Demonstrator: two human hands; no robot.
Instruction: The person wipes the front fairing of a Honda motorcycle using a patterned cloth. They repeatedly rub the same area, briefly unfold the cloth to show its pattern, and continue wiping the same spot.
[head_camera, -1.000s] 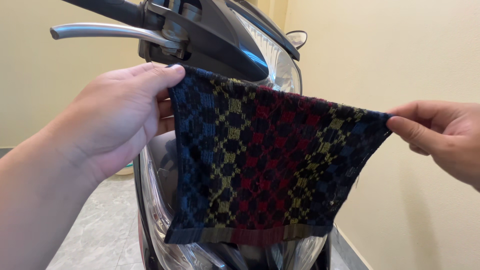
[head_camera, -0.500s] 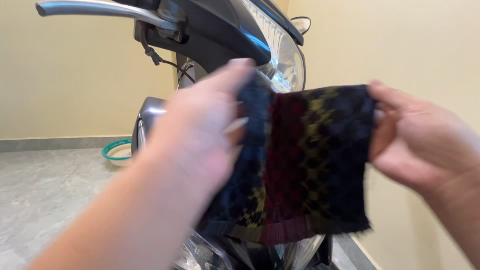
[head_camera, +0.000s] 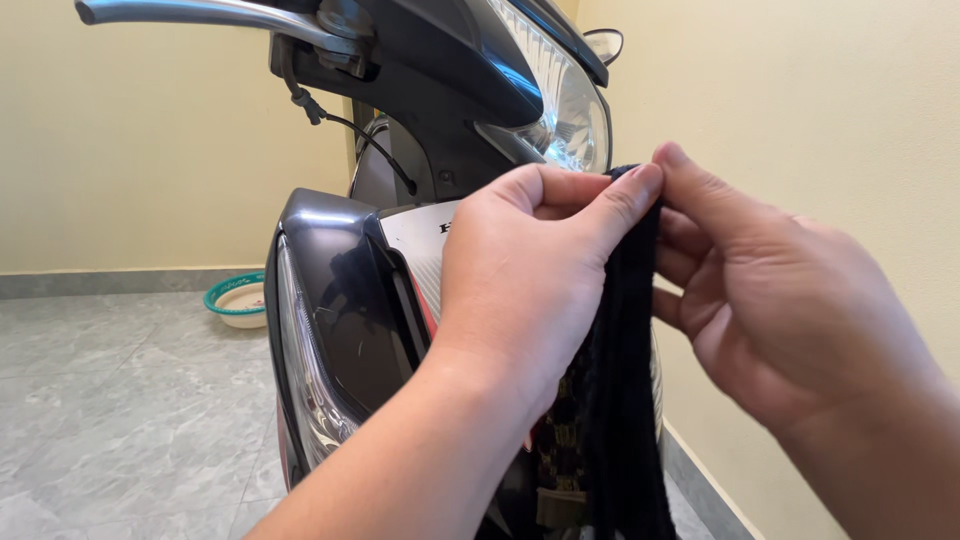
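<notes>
Both hands have come together since the earlier frames, when they held the checked cloth spread wide; now it is folded into a narrow dark strip hanging from their fingertips at the centre right of the frame.

Behind them, filling the upper and middle part of the view, stands a dark scooter (head_camera: 340, 300), with its headlight (head_camera: 560, 110) at the top centre and a silver brake lever (head_camera: 200, 12) running along the upper left edge. Pale yellow walls (head_camera: 800, 100) enclose it, and grey tiles cover the floor (head_camera: 110, 420) at lower left.

The right hand (head_camera: 790, 310) comes in from the lower right, its fingers curled and its thumb pressed onto the cloth's top edge. The left hand (head_camera: 520, 280) rises from the bottom centre, thumb and forefinger closed in a pinch on the same edge, the two thumbs touching. The cloth (head_camera: 620, 400) drops straight down between the hands to the bottom edge.

A small green-rimmed bowl (head_camera: 237, 298) sits on the floor at middle left, beside the wall.
</notes>
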